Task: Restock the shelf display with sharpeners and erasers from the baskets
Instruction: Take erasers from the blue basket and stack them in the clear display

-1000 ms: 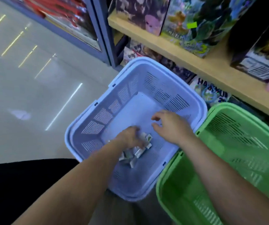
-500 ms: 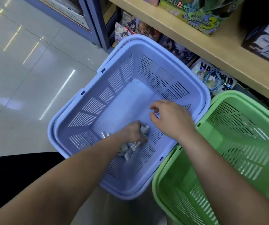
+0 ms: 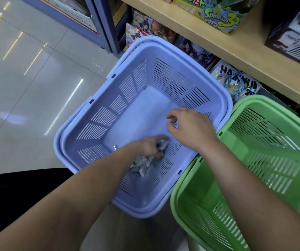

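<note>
Floor (image 3: 27,87): pale glossy tiles, far left, with streaks of light on them.
Blue basket (image 3: 98,116): stands on the floor, below the shelf edge; slotted walls.
Left hand (image 3: 151,147): down in the blue basket's near corner, fingers curled round some small pieces.
Small pieces (image 3: 140,167): silvery-white heap on the basket floor, under and just behind the left hand. Too blurred to tell sharpeners from erasers.
Right hand (image 3: 190,127): inside the blue basket, just beside the left hand, fingers loosely bent. Cannot tell whether it pinches anything.
Green basket (image 3: 265,145): touching the blue basket's right side.
Shelf (image 3: 254,57): light wood, upper right, carrying printed boxes (image 3: 218,17).
</note>
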A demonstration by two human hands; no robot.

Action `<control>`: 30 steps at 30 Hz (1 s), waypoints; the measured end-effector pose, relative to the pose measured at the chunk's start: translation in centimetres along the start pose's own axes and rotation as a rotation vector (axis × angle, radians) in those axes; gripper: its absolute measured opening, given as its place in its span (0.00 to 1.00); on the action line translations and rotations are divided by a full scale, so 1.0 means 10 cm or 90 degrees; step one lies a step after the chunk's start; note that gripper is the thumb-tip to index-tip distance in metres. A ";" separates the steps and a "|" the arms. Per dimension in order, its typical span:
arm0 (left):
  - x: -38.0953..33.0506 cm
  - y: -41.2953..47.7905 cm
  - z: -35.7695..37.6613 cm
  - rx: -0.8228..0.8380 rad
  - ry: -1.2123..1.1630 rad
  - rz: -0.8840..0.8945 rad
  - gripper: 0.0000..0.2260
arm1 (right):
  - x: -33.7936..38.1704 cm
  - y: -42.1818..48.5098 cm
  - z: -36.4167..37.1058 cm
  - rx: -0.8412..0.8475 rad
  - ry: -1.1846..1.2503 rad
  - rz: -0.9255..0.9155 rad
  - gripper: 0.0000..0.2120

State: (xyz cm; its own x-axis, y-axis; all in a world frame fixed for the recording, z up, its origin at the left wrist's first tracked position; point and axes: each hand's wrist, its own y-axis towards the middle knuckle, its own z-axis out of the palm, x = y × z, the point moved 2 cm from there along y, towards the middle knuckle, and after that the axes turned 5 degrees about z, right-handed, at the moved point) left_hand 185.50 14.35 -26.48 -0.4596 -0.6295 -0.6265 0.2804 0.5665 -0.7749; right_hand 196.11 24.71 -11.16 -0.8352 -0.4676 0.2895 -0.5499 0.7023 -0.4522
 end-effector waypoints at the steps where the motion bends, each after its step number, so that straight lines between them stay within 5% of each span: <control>1: -0.01 -0.01 0.00 0.010 0.005 0.004 0.37 | 0.00 0.00 0.00 -0.002 0.001 0.000 0.13; 8: 0.05 0.02 0.01 -0.023 -0.041 0.019 0.18 | -0.01 0.01 0.01 -0.014 0.003 -0.008 0.13; 19: -0.19 -0.18 -0.21 -0.117 -0.244 0.049 0.10 | -0.03 0.01 0.01 -0.010 0.045 -0.005 0.11; 24: -0.69 -0.60 -0.67 -0.210 -0.511 0.162 0.16 | -0.03 0.04 -0.07 -0.084 0.249 0.028 0.08; 30: -1.13 -0.88 -0.83 -0.201 -0.459 0.308 0.19 | -0.04 0.07 -0.29 -0.018 0.627 0.144 0.08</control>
State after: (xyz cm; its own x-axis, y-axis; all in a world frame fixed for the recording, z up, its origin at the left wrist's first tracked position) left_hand 181.18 20.89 -11.88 0.3133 -0.4056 -0.8587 0.0131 0.9060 -0.4232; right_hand 196.00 26.96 -9.16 -0.5479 0.3204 0.7728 -0.3667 0.7383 -0.5661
